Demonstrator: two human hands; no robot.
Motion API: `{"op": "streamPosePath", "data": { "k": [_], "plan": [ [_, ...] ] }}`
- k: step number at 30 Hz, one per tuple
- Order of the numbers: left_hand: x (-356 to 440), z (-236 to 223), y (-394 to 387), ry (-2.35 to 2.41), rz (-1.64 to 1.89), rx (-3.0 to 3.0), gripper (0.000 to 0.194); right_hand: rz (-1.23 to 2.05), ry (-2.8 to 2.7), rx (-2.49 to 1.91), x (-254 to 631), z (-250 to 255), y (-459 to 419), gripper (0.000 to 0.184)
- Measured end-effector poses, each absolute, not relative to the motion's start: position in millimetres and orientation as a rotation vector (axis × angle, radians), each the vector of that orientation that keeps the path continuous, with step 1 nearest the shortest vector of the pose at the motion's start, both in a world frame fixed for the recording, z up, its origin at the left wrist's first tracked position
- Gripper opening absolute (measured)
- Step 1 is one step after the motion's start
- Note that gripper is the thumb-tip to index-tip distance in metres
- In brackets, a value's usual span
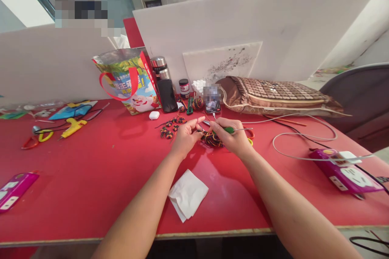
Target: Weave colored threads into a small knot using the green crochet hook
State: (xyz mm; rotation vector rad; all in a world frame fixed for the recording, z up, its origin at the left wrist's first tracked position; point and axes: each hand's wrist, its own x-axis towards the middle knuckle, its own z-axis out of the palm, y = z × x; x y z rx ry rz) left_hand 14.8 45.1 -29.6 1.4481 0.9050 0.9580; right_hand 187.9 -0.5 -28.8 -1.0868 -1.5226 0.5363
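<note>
My left hand is closed in a pinch on dark multicoloured yarn, its index finger reaching toward the right hand. Between the fingers of my right hand lies a green-handled tool whose thin metal shaft points right; its working tip is hidden. Below both hands a bundle of black, orange and green yarn rests on the table. Scissors with red and yellow handles lie partly behind the right hand. Left of my hands are several small knobbly pieces in the same yarn colours.
On the red table lie a white napkin, purple power strips, a yellow glue gun and a white case. Behind stand a bag, a dark phone, a lit phone and a brown cushion.
</note>
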Motion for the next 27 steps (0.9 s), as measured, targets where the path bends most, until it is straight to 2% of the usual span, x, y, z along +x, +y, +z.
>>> {"op": "streamPosePath", "data": {
  "k": [8,17,21,27],
  "plan": [
    [19,-28,39,1.012,1.001,1.495,0.062,0.426,-1.632,-1.037,184,-28,-4,0.044],
    [21,-26,38,0.986,0.997,1.325,0.059,0.202,-1.705,-0.997,180,-27,-10,0.043],
    [21,-27,39,0.977,1.010,1.382,0.058,0.234,-1.672,-1.021,180,-26,-10,0.045],
    [18,-23,40,0.952,1.010,1.549,0.057,0.458,-1.499,-1.131,181,-20,-11,0.046]
  ]
}}
